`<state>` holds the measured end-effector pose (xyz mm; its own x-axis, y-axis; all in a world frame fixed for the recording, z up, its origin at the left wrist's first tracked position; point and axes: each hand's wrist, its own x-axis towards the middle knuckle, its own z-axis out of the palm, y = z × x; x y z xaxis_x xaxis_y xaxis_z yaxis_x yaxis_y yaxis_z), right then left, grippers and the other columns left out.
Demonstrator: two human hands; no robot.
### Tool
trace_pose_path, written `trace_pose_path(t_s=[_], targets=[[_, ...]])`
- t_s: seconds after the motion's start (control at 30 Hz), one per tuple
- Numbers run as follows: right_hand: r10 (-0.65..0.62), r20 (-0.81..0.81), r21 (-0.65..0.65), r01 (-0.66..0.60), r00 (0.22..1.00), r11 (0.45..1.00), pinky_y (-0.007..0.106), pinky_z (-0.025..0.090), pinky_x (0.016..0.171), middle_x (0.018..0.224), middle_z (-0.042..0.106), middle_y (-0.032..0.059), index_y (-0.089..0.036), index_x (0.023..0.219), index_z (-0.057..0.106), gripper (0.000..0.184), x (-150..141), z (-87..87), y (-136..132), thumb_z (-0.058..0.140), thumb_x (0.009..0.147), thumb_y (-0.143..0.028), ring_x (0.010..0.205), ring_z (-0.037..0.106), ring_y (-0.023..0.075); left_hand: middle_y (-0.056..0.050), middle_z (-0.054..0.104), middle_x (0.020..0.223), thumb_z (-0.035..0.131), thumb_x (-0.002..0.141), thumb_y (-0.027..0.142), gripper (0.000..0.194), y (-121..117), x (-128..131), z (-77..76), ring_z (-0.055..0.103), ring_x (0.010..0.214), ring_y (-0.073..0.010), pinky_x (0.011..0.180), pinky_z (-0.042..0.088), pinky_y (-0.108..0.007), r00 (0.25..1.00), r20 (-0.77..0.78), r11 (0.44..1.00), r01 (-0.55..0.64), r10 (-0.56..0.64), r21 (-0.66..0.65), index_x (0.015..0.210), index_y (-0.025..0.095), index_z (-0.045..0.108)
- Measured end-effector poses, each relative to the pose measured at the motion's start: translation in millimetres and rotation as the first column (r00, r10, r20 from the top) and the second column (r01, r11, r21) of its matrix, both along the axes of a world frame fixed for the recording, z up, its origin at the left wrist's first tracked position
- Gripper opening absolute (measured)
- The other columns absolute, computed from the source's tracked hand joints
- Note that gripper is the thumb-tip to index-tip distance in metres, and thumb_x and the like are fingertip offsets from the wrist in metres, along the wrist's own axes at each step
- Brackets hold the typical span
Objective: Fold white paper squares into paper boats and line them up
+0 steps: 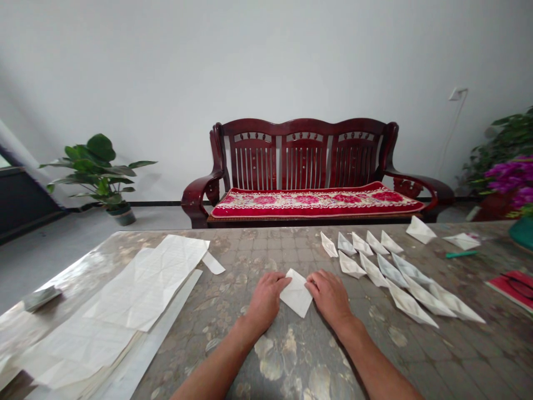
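Observation:
A small folded square of white paper (296, 297) lies turned like a diamond on the table between my two hands. My left hand (266, 297) grips its left corner between thumb and fingers. On the opposite side, my right hand (330, 294) pinches the right corner with its fingers curled. Just to the right stand several folded paper boats (377, 269), set in rows. Creased sheets of paper (154, 283) are spread in a stack to the left of my hands.
The patterned table (245, 250) also bears a paper strip (214, 263), a green pen (461, 254), and a red book (506, 288) with glasses (520, 284) on it. Beyond stand a wooden bench (303, 161) and a potted plant (120, 214).

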<state>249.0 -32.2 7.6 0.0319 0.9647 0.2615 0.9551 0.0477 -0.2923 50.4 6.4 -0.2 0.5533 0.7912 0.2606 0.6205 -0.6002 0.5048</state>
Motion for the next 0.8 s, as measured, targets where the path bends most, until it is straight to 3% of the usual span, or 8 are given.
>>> trace_pose_path(t_s=[0.33, 0.6, 0.8], targets=[[0.059, -0.053, -0.033, -0.061, 0.997, 0.998, 0.027, 0.035, 0.077, 0.089, 0.064, 0.0013, -0.026, 0.086, 0.068, 0.014, -2.0, 4.9, 4.3, 0.055, 0.09, -0.024, 0.091, 0.058, 0.0172, -0.007, 0.063, 0.121, 0.046, 0.086, 0.006, 0.043, -2.2, 1.6, -0.8, 0.054, 0.11, -0.0211, 0.098, 0.045, -0.035, 0.999, -0.042, 1.0, 0.008, -0.009, -0.006, 0.12, 0.025, 0.065], [0.053, -0.099, -0.015, -0.054, 0.994, 0.998, 0.025, 0.035, 0.073, 0.084, 0.063, 0.0001, -0.025, 0.082, 0.066, 0.014, -3.1, 5.3, 8.3, 0.055, 0.089, -0.023, 0.086, 0.058, 0.0158, -0.001, 0.046, 0.147, 0.043, 0.078, -0.002, 0.068, -2.9, 0.0, -0.3, 0.05, 0.112, -0.0223, 0.1, 0.043, -0.04, 0.98, -0.184, 0.993, 0.092, -0.077, 0.072, 0.135, 0.033, 0.052], [0.068, -0.113, -0.03, -0.072, 0.991, 0.997, 0.027, 0.035, 0.076, 0.087, 0.063, 0.0008, -0.026, 0.085, 0.068, 0.014, -2.7, 5.2, 8.1, 0.054, 0.09, -0.025, 0.089, 0.058, 0.0167, -0.002, 0.049, 0.146, 0.042, 0.083, 0.003, 0.06, -6.3, 2.6, 3.3, 0.049, 0.117, -0.0276, 0.098, 0.042, -0.045, 0.957, -0.267, 0.984, 0.144, -0.112, 0.103, 0.137, 0.028, 0.05]])
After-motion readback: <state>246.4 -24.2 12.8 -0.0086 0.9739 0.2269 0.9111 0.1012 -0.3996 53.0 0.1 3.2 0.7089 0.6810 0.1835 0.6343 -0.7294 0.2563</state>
